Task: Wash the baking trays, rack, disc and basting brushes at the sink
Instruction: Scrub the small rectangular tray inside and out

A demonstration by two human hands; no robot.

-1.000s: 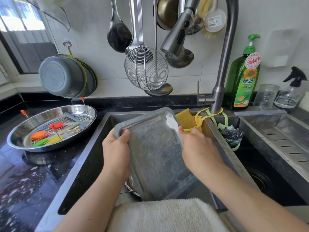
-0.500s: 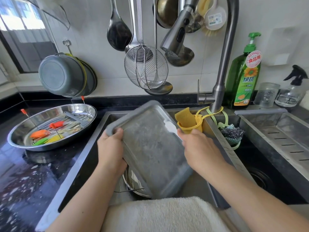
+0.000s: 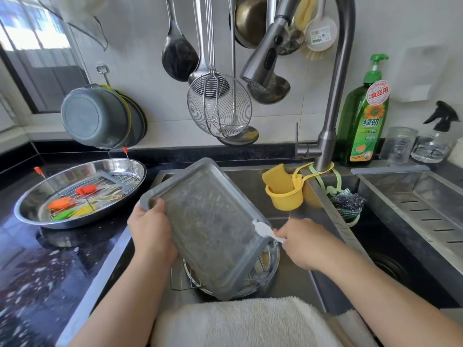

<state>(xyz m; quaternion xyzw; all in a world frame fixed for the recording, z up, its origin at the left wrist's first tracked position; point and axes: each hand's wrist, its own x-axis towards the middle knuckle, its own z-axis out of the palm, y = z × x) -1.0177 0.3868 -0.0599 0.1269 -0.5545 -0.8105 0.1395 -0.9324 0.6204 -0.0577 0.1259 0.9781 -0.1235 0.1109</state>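
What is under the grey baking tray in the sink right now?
Under the grey baking tray, a wire rack and a round metal pan's rim show on the sink floor. The tray covers the rest, so whatever else lies there cannot be seen.

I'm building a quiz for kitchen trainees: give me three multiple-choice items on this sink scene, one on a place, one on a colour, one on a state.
1. Where do the basting brushes lie?
A. in the round steel pan on the counter
B. in the yellow cup
C. on the towel

2. What colour is the dish soap bottle?
A. blue
B. green
C. white

3. How is the grey baking tray held?
A. flat on the sink floor
B. hung on the wall
C. tilted over the sink, gripped by the left hand

Answers: 1 A, the orange, red, green and yellow brushes rest in the steel pan left of the sink. 2 B, its body and pump are green. 3 C, the left hand's fingers curl round its edge while the right hand holds a white cloth to it.
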